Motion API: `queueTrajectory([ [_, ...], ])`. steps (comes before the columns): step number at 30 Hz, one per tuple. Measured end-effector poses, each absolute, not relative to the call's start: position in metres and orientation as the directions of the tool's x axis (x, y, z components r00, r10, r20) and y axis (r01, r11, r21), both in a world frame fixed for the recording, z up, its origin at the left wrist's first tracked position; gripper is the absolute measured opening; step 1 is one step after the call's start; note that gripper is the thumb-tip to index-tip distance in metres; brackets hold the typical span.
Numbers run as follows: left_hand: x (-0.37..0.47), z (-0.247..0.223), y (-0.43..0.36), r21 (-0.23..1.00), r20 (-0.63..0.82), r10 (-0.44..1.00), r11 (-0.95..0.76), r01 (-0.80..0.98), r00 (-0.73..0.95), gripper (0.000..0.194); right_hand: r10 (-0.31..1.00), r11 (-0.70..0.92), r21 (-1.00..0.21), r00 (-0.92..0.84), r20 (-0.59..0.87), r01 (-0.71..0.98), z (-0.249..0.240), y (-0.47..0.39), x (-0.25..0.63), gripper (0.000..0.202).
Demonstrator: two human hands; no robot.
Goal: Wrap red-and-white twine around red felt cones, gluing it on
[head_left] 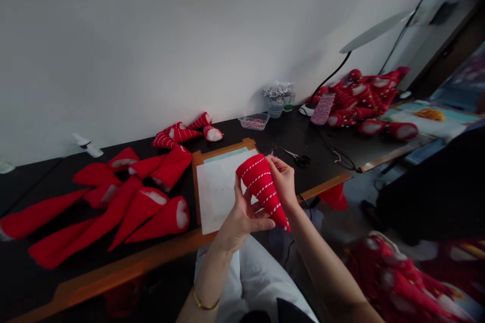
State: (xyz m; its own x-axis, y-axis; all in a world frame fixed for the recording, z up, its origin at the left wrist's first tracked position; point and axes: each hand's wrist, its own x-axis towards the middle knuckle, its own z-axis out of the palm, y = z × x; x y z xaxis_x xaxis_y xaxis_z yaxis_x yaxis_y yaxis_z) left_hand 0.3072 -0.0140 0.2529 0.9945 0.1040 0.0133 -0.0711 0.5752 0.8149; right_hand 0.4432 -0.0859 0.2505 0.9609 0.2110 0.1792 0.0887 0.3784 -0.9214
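Between my hands is a stuffed red felt cone (261, 184), wound with a red-and-white twisted cord, its wide end up and its tip pointing down to the right. My left hand (242, 217) wraps round it from the left and below, the thumb across its lower part. At the upper right edge of the cone, the fingers of my right hand (283, 179) are pinched together; what lies between them is too small to make out. Under and behind the cone lies a white sheet (215, 192) on the table.
Plain red cones (129, 207) lie on the left; striped cones (185, 131) sit behind them. Scissors (299, 158), a plastic tray (253, 122), a cord spool (323, 109) and a lamp (375, 33) stand rightward. Decorated cones (364, 96) are piled far right. Below right is a full bag (397, 277).
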Motion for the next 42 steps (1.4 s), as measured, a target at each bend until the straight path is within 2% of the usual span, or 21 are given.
queueTrajectory([
  [3,0.308,0.253,-0.018,0.828,0.017,0.116,0.555,-0.079,0.993,0.134,0.186,0.367,-0.922,0.961,0.205,0.125,0.25,-0.085,0.443,0.03],
  [7,0.307,0.256,-0.019,0.852,0.002,0.215,0.511,-0.115,0.977,0.133,0.181,0.359,-0.923,0.96,0.215,0.139,0.248,-0.084,0.442,0.03],
  [14,0.307,0.25,-0.015,0.882,-0.03,0.241,0.464,-0.088,0.97,0.118,0.192,0.404,-0.909,0.961,0.198,0.107,0.243,-0.082,0.44,0.032],
  [16,0.307,0.247,-0.012,0.906,-0.026,0.287,0.411,-0.098,0.958,0.11,0.194,0.38,-0.917,0.958,0.21,0.124,0.242,-0.082,0.44,0.033],
  [18,0.308,0.247,-0.004,0.959,0.028,0.453,0.238,-0.152,0.891,0.102,0.2,0.332,-0.928,0.95,0.242,0.166,0.242,-0.084,0.438,0.032],
  [20,0.308,0.25,0.009,0.985,0.162,0.637,-0.061,-0.16,0.754,0.096,0.252,0.274,-0.937,0.924,0.288,0.217,0.243,-0.085,0.434,0.03],
  [21,0.308,0.254,0.016,0.972,0.229,0.675,-0.195,-0.13,0.702,0.09,0.294,0.252,-0.938,0.905,0.308,0.237,0.243,-0.085,0.432,0.029],
  [24,0.309,0.269,0.033,0.92,0.312,0.594,-0.383,-0.08,0.741,0.059,0.402,0.229,-0.936,0.849,0.342,0.269,0.245,-0.083,0.422,0.026],
  [26,0.311,0.278,0.039,0.906,0.31,0.471,-0.409,-0.107,0.826,0.041,0.434,0.23,-0.93,0.825,0.361,0.286,0.246,-0.081,0.415,0.024],
  [28,0.315,0.283,0.041,0.903,0.289,0.39,-0.414,-0.115,0.874,0.031,0.455,0.239,-0.923,0.805,0.381,0.302,0.247,-0.078,0.411,0.023],
  [34,0.326,0.272,0.051,0.945,0.156,0.38,-0.327,-0.025,0.912,0.023,0.493,0.234,-0.934,0.795,0.354,0.27,0.243,-0.075,0.411,0.025],
  [36,0.328,0.27,0.056,0.943,0.146,0.37,-0.333,-0.016,0.917,0.02,0.483,0.189,-0.931,0.796,0.365,0.312,0.241,-0.08,0.415,0.026],
  [40,0.329,0.274,0.065,0.864,0.229,0.35,-0.503,-0.024,0.908,0.02,0.491,0.001,-0.879,0.766,0.415,0.476,0.245,-0.094,0.425,0.032],
  [42,0.33,0.278,0.066,0.812,0.288,0.31,-0.58,-0.06,0.906,0.018,0.521,-0.038,-0.842,0.73,0.443,0.538,0.249,-0.099,0.43,0.024],
])
